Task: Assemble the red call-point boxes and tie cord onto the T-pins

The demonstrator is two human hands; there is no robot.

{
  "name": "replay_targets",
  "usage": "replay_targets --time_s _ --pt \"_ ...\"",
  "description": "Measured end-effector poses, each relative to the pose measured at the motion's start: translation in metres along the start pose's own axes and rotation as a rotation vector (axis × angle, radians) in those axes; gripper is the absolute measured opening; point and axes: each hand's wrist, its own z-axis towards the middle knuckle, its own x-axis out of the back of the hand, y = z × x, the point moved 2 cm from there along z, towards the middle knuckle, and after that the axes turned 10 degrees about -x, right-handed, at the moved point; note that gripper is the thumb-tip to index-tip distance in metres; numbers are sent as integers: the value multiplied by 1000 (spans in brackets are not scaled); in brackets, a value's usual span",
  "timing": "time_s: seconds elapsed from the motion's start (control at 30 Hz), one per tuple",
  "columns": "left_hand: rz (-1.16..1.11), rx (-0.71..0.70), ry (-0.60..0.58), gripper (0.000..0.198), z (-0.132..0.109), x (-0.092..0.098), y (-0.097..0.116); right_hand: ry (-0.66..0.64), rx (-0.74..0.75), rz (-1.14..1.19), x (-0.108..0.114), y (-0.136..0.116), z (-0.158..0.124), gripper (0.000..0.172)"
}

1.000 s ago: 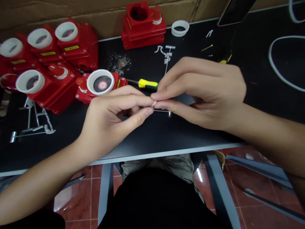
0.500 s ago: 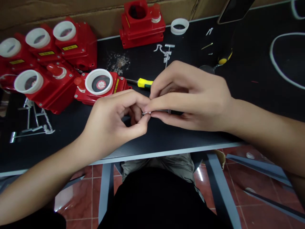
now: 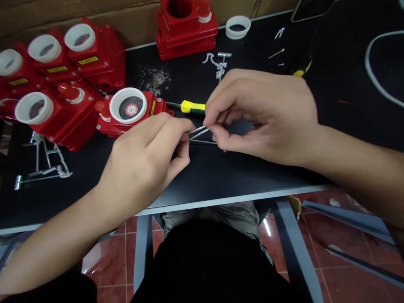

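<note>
the hands [image 3: 139, 160] [image 3: 268, 115] partly hide the white cord [image 3: 199, 134].

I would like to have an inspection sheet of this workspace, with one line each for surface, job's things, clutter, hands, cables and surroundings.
Surface: black table with light edge; patch of pale debris towards the back.
Job's things: white strand between the hands; thin rod just below it in the view.
Clutter: at least six red units, screwdriver, white ring, metal rods at left.
Hands: left hand and right hand both pinch the strand.
Cables: white cable-like loop, running out at the right edge.
Surroundings: cardboard behind; reddish floor tiles below.
</note>
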Motion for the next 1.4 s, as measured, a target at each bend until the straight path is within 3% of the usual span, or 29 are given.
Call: replay_targets --time_s 0.2,0.33,0.5,0.67,0.9,1.03,1.2,1.3,1.4 --pt "212 -117 -76 18 -1 3 -6 -13 93 -63 3 3 2 13" --pt "171 -39 -86 19 0 7 -5 -16 78 -102 5 4 3 14" --pt "188 -63 -129 23 -2 5 -4 -1 149 -107 7 3 3 17" --pt "13 57 -111 24 -5 -3 -8 32 195 -161 7 7 4 21" --pt "131 -45 -157 31 -5 -3 -6 16 257 -357 11 14 4 24" --pt "101 -27 -128 25 -5 -3 -5 -55 127 -188 11 17 6 15" --pt "3 -11 -103 19 -9 -5 -6 -182 0 50 8 21 8 16" --pt "-104 11 -98 20 -10 -5 -7 -135 -43 119 7 26 10 16" --pt "-290 32 -21 15 -5 0 -6 -63 -58 132 2 31 12 13"
